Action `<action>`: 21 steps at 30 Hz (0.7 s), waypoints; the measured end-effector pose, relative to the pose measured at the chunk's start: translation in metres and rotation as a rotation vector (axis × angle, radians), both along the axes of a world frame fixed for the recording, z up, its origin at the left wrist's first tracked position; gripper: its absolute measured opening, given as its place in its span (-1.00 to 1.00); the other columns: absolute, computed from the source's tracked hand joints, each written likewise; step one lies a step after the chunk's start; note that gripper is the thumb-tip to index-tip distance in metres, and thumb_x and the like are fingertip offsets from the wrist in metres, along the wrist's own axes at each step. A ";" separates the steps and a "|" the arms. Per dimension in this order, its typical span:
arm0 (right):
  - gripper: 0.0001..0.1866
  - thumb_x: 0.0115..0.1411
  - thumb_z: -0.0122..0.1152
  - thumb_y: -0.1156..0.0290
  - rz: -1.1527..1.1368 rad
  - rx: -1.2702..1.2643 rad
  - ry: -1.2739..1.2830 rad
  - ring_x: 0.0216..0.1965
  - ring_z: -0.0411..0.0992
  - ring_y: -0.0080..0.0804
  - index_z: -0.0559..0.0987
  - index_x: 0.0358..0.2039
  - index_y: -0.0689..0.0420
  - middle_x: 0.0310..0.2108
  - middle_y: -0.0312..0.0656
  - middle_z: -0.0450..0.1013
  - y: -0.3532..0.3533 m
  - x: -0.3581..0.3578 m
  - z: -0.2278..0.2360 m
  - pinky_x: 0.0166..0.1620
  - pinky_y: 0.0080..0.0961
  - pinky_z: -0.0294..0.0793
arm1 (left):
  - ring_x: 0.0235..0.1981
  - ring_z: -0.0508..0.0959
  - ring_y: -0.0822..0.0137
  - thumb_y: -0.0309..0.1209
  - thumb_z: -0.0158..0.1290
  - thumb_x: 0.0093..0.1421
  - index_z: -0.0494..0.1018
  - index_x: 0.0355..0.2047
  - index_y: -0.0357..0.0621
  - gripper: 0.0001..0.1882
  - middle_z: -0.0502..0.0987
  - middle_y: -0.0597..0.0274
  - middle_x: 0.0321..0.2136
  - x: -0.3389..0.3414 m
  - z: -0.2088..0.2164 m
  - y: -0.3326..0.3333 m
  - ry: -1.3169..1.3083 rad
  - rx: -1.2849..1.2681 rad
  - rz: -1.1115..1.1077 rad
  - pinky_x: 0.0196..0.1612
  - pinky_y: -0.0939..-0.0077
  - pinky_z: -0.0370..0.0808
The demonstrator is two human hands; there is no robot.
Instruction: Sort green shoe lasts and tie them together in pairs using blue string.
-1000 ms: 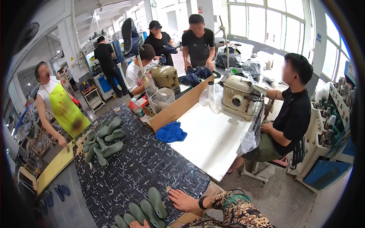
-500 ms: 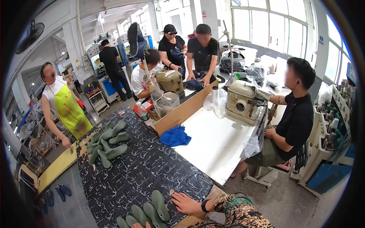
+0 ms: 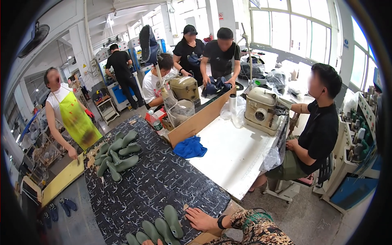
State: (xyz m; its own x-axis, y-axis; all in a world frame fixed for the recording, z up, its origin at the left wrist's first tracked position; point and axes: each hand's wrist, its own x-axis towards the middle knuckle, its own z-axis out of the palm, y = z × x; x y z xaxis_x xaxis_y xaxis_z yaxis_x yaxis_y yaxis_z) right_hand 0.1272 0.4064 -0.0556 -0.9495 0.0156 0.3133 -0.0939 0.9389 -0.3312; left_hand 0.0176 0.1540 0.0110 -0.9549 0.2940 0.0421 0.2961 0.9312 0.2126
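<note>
The row of green sole-shaped pieces (image 3: 152, 231) lay on the dark, patterned bench (image 3: 171, 175), its pieces leaning close together with the rightmost piece (image 3: 173, 221) at its end. Of the hands, the left hand (image 3: 148, 243) showed only as fingertips at the near side of the row, touching or just beside it; whether they gripped a piece or merely rested could not be told. The right hand (image 3: 201, 219) was flat and open just to the right of the row, fingers spread and nothing in its grasp, with a small tan scrap (image 3: 185, 207) by its fingertips. Beyond the row and to its left lay a loose pile of similar green pieces (image 3: 117, 151); beyond it and to its right were a blue cloth (image 3: 190, 147) and a sewing machine (image 3: 261, 108). The likeliest trouble was a shove from the left hand, which could slide one piece against the next and skew the row. A leftward sweep of the right hand might knock the rightmost piece over, or drag the scrap under it, so that it sat unevenly.
</note>
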 end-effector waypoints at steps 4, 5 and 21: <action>-0.53 0.16 -0.04 0.28 0.003 0.010 -0.008 0.17 0.07 0.01 0.33 0.00 0.35 0.09 0.17 0.16 0.000 0.000 0.000 0.17 -0.17 0.05 | -0.03 0.35 -0.11 -0.06 0.06 0.05 0.45 -0.17 -0.37 -0.44 0.46 -0.12 -0.14 -0.001 0.001 0.000 -0.040 -0.003 0.018 -0.01 -0.05 0.26; -0.53 0.16 -0.04 0.28 0.004 0.010 -0.008 0.17 0.07 0.01 0.33 0.00 0.35 0.09 0.17 0.16 0.000 0.000 -0.001 0.17 -0.17 0.05 | -0.02 0.34 -0.10 -0.05 0.06 0.06 0.44 -0.16 -0.37 -0.43 0.45 -0.12 -0.12 0.000 0.004 0.001 -0.072 -0.012 0.021 0.00 -0.04 0.25; -0.51 0.13 -0.01 0.28 -0.010 -0.003 0.004 0.15 0.10 0.04 0.32 -0.01 0.36 0.06 0.17 0.19 0.000 0.000 0.002 0.17 -0.16 0.05 | 0.04 0.28 -0.11 -0.03 -0.01 0.12 0.38 -0.06 -0.36 -0.40 0.37 -0.13 -0.02 -0.003 0.000 -0.002 -0.161 0.004 0.027 0.07 -0.05 0.18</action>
